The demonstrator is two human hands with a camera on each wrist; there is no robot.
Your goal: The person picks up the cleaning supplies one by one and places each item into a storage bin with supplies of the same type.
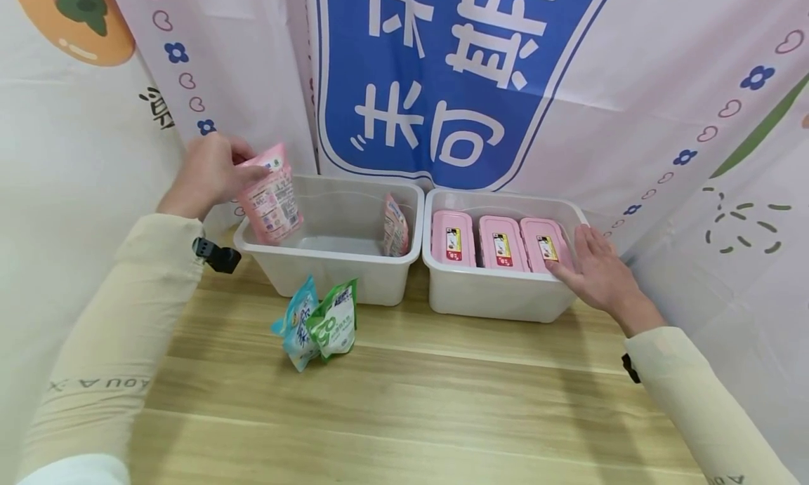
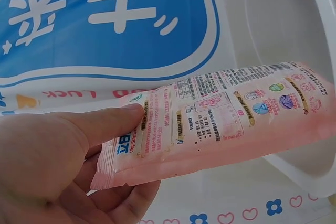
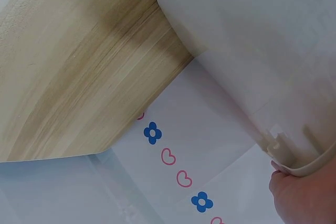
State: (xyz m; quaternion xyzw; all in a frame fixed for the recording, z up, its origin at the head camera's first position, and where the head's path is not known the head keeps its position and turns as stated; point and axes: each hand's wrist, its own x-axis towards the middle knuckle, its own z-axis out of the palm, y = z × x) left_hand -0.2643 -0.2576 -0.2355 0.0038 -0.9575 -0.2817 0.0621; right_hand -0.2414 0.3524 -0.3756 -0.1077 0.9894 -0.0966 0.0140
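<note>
Pouch [image 1: 273,215] in left hand [image 1: 211,173]: pinching it by one sealed end, laying the thumb across the printed face and curling fingers round underneath. Hanging it over the left end of a white bin [image 1: 379,281], tilting its free end down toward the near left corner. Showing pink film, small print, a barcode and round coloured pictures to the left wrist camera. Not managing to tell whether touching the rim there.

Resting right hand [image 1: 600,271] on the right side of a second white bin [image 1: 493,299], just beside the first. Extending those fingers nearly straight along the edge, pointing the thumb in over the near corner, touching the bin and carrying nothing.

Seeing three pink boxes [image 1: 453,239] standing side by side in that second bin, wearing yellow-and-red labels on top. Seeing another pink pouch [image 1: 396,229] standing in the first bin, near its right wall. Finding a blue pouch [image 1: 298,329] and a green-and-white pouch [image 1: 335,320] standing close together on the wooden table [image 1: 442,401], in front of the first bin. Noticing a pale printed cloth [image 1: 607,71] hanging behind, bearing a blue sign [image 1: 344,85] with white characters.
</note>
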